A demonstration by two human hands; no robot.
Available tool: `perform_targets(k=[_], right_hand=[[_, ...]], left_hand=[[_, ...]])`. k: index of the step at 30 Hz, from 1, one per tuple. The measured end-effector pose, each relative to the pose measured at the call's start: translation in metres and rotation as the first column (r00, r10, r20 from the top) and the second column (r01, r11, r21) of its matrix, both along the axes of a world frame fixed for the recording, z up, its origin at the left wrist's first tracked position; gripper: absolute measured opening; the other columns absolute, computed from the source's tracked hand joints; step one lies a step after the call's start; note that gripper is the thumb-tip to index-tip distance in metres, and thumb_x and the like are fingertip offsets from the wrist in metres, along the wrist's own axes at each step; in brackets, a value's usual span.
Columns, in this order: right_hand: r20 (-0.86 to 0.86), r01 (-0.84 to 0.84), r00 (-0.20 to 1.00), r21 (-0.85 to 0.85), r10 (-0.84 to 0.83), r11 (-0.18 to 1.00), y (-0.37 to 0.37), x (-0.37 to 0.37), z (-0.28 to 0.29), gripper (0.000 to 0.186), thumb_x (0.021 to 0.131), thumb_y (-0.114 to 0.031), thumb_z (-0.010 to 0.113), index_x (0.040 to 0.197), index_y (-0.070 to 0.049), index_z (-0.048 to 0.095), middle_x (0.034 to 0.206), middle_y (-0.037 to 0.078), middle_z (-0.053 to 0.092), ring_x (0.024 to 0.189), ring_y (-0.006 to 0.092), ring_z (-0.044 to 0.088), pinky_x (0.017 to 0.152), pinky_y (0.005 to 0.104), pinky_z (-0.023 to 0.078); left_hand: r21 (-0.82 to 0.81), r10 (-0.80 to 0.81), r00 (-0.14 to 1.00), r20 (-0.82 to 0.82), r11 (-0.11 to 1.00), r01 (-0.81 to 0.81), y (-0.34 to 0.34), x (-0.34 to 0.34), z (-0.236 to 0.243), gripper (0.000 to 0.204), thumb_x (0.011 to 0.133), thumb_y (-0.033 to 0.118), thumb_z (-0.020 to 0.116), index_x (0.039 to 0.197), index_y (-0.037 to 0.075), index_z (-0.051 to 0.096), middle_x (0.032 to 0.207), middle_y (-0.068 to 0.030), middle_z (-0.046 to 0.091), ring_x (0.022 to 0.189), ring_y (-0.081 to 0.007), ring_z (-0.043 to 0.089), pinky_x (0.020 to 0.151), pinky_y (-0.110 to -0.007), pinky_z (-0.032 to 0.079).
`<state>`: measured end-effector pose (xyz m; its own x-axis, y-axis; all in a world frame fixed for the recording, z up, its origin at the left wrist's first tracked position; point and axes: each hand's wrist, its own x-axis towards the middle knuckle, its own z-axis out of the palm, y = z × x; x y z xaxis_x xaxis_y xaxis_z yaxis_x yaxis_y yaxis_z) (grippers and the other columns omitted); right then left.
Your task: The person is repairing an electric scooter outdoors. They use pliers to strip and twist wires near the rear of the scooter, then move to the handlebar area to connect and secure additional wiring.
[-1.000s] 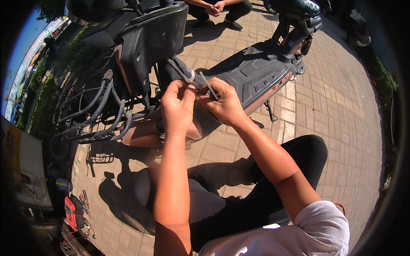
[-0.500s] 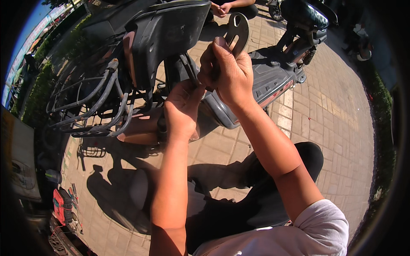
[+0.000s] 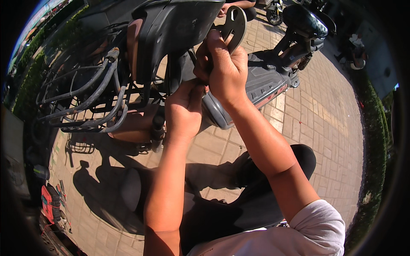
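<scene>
Flat metal plate with rounded end and slots (image 3: 240, 33): held up at upper centre, in front of scooter (image 3: 267, 81). Right hand (image 3: 226, 68) clamped on plate, thumb along its near side. Left hand (image 3: 183, 109) just below, fingertips against right hand; cannot tell whether they close on anything. Left of hands: black plastic panel (image 3: 181, 27), dark wire basket (image 3: 92, 98). Lower left: red-and-black case (image 3: 52, 204) on tan paving (image 3: 329, 141). Top: another person's forearm (image 3: 240, 4).
</scene>
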<state>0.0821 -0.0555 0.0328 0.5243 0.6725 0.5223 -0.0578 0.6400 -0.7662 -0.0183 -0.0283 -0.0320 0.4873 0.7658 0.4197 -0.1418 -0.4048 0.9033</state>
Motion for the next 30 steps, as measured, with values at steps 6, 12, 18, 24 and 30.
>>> perform_targets(k=[6,12,18,24,30], right_hand=[[0.085,0.117,0.99,-0.017,-0.116,0.993,0.004,-0.002,0.003,0.028,0.101,-0.024,0.053,0.079,-0.007,0.053,0.062,-0.001,0.05,0.047,0.0054,0.042,0.042,0.0213,0.032],[0.165,0.211,0.967,-0.078,-0.197,0.974,0.01,0.0,0.008,0.032,0.101,-0.023,0.055,0.075,-0.005,0.053,0.061,-0.006,0.047,0.058,0.0031,0.04,0.049,0.0221,0.034],[0.276,0.251,0.937,-0.096,-0.216,0.963,0.013,-0.002,0.01,0.033,0.1,-0.024,0.056,0.076,-0.002,0.054,0.061,-0.006,0.046,0.061,0.0043,0.038,0.053,0.0241,0.034],[0.314,0.225,0.932,-0.109,-0.181,0.968,0.014,0.0,0.012,0.032,0.1,-0.024,0.057,0.077,-0.001,0.055,0.061,-0.006,0.047,0.06,0.0046,0.038,0.053,0.0247,0.035],[0.264,0.141,0.956,-0.043,-0.125,0.989,0.014,0.0,0.018,0.032,0.101,-0.024,0.055,0.076,-0.004,0.054,0.061,-0.005,0.048,0.057,0.0035,0.04,0.05,0.0225,0.034]], left_hand=[[0.152,0.123,0.991,0.049,0.98,-0.129,-0.003,0.008,-0.005,0.012,0.092,0.005,0.062,0.101,-0.001,0.066,0.085,-0.0159,0.071,0.078,-0.0265,0.07,0.069,-0.034,0.053],[0.289,0.221,0.973,0.073,0.929,-0.232,-0.006,0.012,-0.007,0.009,0.09,0.006,0.063,0.096,0.003,0.068,0.083,-0.0169,0.07,0.074,-0.0345,0.069,0.064,-0.038,0.053],[0.267,0.225,0.973,0.057,0.935,-0.232,-0.008,0.011,-0.007,0.009,0.09,0.008,0.062,0.096,0.004,0.069,0.084,-0.0168,0.07,0.074,-0.0359,0.068,0.064,-0.04,0.053],[0.227,0.195,0.98,0.04,0.953,-0.199,-0.007,0.009,-0.007,0.009,0.09,0.008,0.061,0.096,0.004,0.068,0.084,-0.0176,0.069,0.075,-0.037,0.067,0.063,-0.041,0.052],[0.099,0.14,0.989,0.054,0.985,-0.145,-0.01,0.008,-0.004,0.01,0.092,0.012,0.063,0.095,0.003,0.066,0.083,-0.0149,0.07,0.072,-0.0294,0.069,0.065,-0.036,0.052]])
